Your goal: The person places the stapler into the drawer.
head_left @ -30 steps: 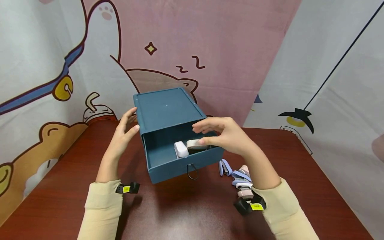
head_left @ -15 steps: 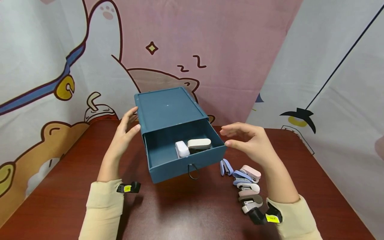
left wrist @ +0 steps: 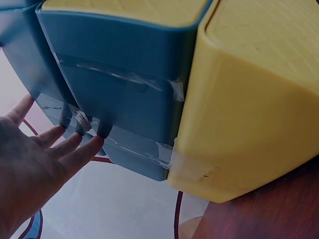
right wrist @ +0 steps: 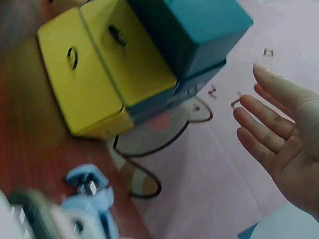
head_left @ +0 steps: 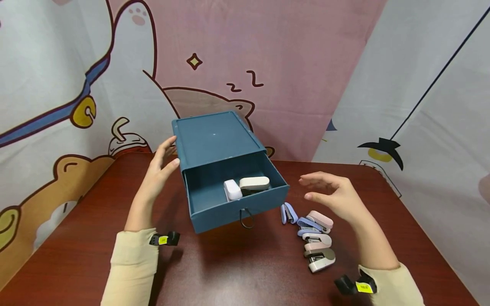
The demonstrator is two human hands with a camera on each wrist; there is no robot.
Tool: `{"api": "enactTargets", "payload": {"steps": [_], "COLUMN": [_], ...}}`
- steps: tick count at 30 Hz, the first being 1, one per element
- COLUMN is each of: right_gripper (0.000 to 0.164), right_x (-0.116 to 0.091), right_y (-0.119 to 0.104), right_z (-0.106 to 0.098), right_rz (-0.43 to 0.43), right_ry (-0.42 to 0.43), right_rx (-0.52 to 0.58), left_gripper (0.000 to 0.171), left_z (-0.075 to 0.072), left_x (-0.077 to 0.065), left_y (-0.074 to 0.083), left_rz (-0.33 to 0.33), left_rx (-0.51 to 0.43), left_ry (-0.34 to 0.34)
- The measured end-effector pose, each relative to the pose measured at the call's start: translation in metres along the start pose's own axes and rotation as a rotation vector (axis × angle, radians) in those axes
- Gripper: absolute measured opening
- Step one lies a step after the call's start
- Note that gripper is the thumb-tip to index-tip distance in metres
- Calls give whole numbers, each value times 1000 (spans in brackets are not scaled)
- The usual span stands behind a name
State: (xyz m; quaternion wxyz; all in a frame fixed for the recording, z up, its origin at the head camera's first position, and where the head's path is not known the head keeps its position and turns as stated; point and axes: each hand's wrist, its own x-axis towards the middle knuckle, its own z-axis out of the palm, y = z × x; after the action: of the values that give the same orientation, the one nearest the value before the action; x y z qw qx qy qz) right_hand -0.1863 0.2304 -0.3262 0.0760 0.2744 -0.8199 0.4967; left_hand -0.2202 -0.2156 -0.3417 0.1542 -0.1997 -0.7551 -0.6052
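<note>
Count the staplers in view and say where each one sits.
7, though some may be hidden. In the open blue drawer: a white stapler and a beige stapler. On the table right of it: lilac, blue, pink, pale pink, grey.

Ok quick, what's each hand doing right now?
Left hand: open, fingers pressed flat against the blue box.
Right hand: open, holding nothing.

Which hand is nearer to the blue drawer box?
Left. The left hand rests against the blue drawer box at its left side; the right hand hovers open, apart, off its right.
</note>
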Motion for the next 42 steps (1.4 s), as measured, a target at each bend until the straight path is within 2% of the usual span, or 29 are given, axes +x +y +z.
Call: {"api": "enactTargets", "payload": {"steps": [12,18,27,36,42], "right_gripper": [48,51,51,51,53], "right_x": [-25,-30,-39,-45,-48], "right_y": [50,71,100,118,128], "right_z": [-17,-24,-32,-34,-35], "right_rz": [45,61,145,220,242], "right_ry": [-118,-213,-322,-364,-397], "right_rx": [-51,-10,49,28,81], "left_gripper": [63,62,63,63,63], "left_z": [1,0,0,0,0], "left_x": [0,-1,-2,-1,0], "left_y": [0,1,1,2,1], "left_rz": [-4,-4,-11,-8,-7], "left_rx": [8,6,6,10,6], "left_ry": [-2,2,0,-2,-3]}}
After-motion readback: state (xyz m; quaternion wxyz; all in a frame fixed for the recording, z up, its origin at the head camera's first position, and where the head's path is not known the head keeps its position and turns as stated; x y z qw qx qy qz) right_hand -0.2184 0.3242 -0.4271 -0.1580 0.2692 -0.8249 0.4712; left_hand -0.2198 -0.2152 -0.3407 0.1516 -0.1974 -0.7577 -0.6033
